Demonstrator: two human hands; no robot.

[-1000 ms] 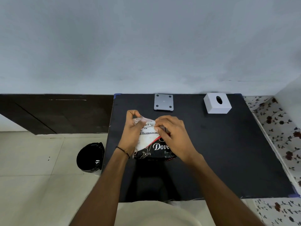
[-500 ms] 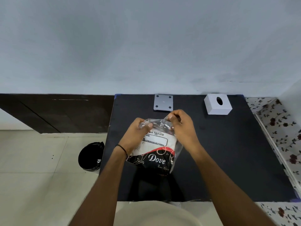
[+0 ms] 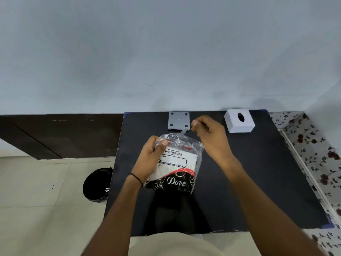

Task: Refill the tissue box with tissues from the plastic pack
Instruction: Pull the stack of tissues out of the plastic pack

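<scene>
Gripping the plastic pack (image 3: 177, 163) at frame centre, our left hand (image 3: 150, 159) clamps its left edge. Our right hand (image 3: 210, 135) pinches what seems a clear strip (image 3: 183, 131) off its top. The tissue box (image 3: 239, 121) sits upper right on the black table (image 3: 258, 172).

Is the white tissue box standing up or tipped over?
Standing up. The white tissue box sits flat on the black table, its oval hole facing upward.
</scene>
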